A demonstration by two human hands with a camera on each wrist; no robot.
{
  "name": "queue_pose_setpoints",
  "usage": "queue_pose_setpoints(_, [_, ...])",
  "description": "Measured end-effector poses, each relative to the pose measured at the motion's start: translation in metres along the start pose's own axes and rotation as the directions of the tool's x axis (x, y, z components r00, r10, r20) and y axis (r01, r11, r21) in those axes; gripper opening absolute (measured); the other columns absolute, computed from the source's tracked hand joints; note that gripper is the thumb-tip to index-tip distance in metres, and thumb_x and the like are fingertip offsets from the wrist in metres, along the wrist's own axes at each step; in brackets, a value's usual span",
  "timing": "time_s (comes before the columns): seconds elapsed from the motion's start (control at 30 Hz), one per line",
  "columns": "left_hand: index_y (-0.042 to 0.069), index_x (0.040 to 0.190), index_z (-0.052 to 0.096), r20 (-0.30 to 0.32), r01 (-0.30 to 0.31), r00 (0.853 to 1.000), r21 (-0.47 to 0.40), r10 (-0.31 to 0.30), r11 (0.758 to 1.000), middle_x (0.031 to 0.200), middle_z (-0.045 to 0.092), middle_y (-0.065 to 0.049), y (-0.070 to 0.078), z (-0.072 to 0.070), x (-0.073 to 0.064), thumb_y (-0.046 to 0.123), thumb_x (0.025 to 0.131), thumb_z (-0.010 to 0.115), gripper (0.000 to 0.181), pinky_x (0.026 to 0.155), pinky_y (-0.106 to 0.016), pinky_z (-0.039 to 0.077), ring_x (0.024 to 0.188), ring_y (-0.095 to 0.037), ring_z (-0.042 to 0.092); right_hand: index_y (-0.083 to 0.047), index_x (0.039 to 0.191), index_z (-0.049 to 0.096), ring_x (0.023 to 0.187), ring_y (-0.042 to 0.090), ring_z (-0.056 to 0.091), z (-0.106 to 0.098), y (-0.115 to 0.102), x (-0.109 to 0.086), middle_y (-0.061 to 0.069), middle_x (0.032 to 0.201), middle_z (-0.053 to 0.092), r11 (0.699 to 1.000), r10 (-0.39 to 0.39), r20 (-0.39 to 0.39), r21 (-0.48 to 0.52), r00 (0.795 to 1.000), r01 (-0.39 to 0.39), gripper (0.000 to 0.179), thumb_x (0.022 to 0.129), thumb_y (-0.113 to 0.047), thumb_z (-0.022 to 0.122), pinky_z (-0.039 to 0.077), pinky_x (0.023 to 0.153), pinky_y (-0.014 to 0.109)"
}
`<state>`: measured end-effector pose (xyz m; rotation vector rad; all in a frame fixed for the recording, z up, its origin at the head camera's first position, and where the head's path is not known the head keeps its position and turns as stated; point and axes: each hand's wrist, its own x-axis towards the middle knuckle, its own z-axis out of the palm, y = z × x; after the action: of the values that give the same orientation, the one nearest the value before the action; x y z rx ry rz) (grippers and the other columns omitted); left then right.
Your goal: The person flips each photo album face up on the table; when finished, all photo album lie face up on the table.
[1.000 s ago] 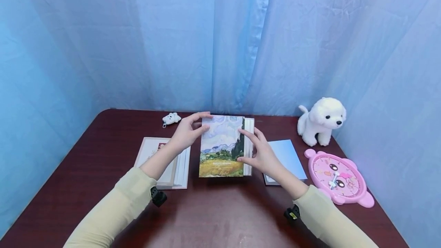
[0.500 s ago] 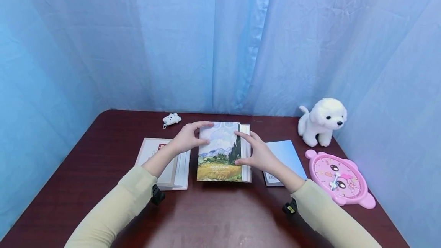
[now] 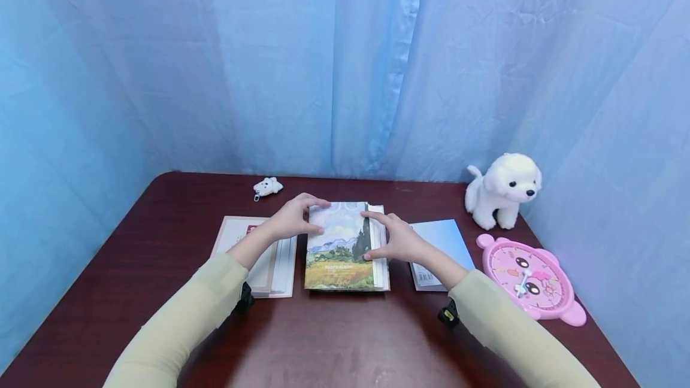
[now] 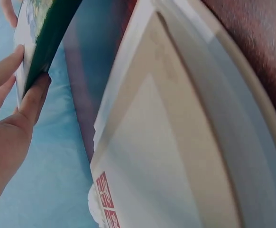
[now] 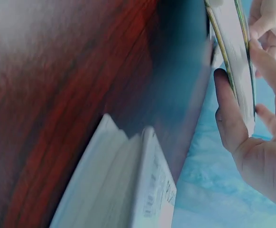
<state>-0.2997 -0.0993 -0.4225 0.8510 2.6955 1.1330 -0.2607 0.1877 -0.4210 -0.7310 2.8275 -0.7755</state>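
A photo album [image 3: 336, 256] with a painted landscape cover lies between my hands in the head view, close over the table. My left hand [image 3: 293, 218] grips its left side; the left wrist view shows thumb and fingers on either side of the dark green spine [image 4: 52, 35]. On the page side my right hand [image 3: 400, 239] holds the album, fingers spread on the front cover. In the right wrist view the pages [image 5: 237, 52] show between the covers, with the thumb on one cover and fingers on the other.
A white and beige album [image 3: 283, 271] lies to the left, a blue-covered book [image 3: 443, 243] to the right. Further right are a pink clock [image 3: 530, 280] and a white plush dog [image 3: 507, 187]. A small white plush keychain [image 3: 268, 186] lies near the table's back edge.
Both hands have brought the photo album down and slightly to the left, nearer the tabletop. Their hold on it looks the same.
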Motion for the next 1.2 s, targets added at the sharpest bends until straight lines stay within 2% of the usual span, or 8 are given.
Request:
queue_pose_setpoints(0.13, [0.017,0.132,0.056,0.017,-0.006,1.000,-0.004,0.006,1.000,0.128,0.047,-0.008,-0.005,0.001,0.003,0.025,0.079,0.078,0.057,0.083,-0.038,0.043,0.106,-0.023,0.049,-0.030,0.147,0.033,0.120,0.033,0.046,0.000,0.006,0.003,0.016,0.137,0.044,1.000,-0.002,0.045,-0.013,0.999,0.003,0.096,0.066,-0.053,0.081,0.045,0.089,0.052])
queue_pose_setpoints(0.27, [0.017,0.132,0.056,0.030,0.012,0.999,0.006,-0.012,1.000,0.130,0.047,-0.008,-0.009,0.003,0.004,0.027,0.080,0.077,0.057,0.086,-0.040,0.044,0.112,-0.025,0.049,-0.031,0.148,0.029,0.127,0.036,0.040,0.002,0.011,0.007,0.018,0.143,0.038,1.000,0.007,0.118,0.014,0.993,-0.009,0.099,0.067,-0.052,0.081,0.042,0.093,0.056])
queue_pose_setpoints(0.4, [0.015,0.133,0.055,0.050,0.026,0.998,0.018,-0.027,0.999,0.133,0.045,-0.010,-0.011,0.004,0.004,0.028,0.081,0.075,0.057,0.090,-0.043,0.044,0.118,-0.028,0.048,-0.032,0.150,0.022,0.131,0.038,0.032,0.006,0.016,0.009,0.017,0.146,0.032,1.000,0.011,0.182,0.015,0.983,-0.014,0.102,0.068,-0.053,0.079,0.039,0.094,0.058])
queue_pose_setpoints(0.57, [0.012,0.133,0.055,0.076,0.014,0.997,0.017,-0.015,1.000,0.133,0.045,-0.012,-0.014,0.004,0.003,0.027,0.083,0.074,0.055,0.090,-0.043,0.044,0.115,-0.028,0.049,-0.030,0.152,0.019,0.130,0.039,0.025,0.010,0.018,0.009,0.016,0.150,0.028,1.000,0.006,0.234,-0.017,0.972,-0.002,0.105,0.068,-0.054,0.079,0.034,0.095,0.059])
queue_pose_setpoints(0.9, [0.010,0.133,0.055,0.150,0.026,0.988,0.045,-0.033,0.999,0.135,0.046,-0.015,-0.024,0.004,0.001,0.029,0.085,0.071,0.054,0.098,-0.047,0.041,0.124,-0.031,0.046,-0.032,0.150,0.026,0.134,0.042,0.019,0.016,0.015,0.011,0.021,0.151,0.022,0.993,0.022,0.264,-0.116,0.964,0.009,0.102,0.066,-0.059,0.077,0.031,0.098,0.061])
queue_pose_setpoints(1.2, [0.013,0.133,0.055,0.162,0.043,0.985,0.047,-0.050,0.998,0.137,0.044,-0.013,-0.027,0.004,0.000,0.034,0.084,0.071,0.055,0.101,-0.048,0.039,0.127,-0.031,0.043,-0.033,0.149,0.028,0.134,0.042,0.021,0.018,0.019,0.014,0.020,0.152,0.021,0.989,0.007,0.262,-0.146,0.965,0.032,0.101,0.065,-0.062,0.077,0.032,0.096,0.061])
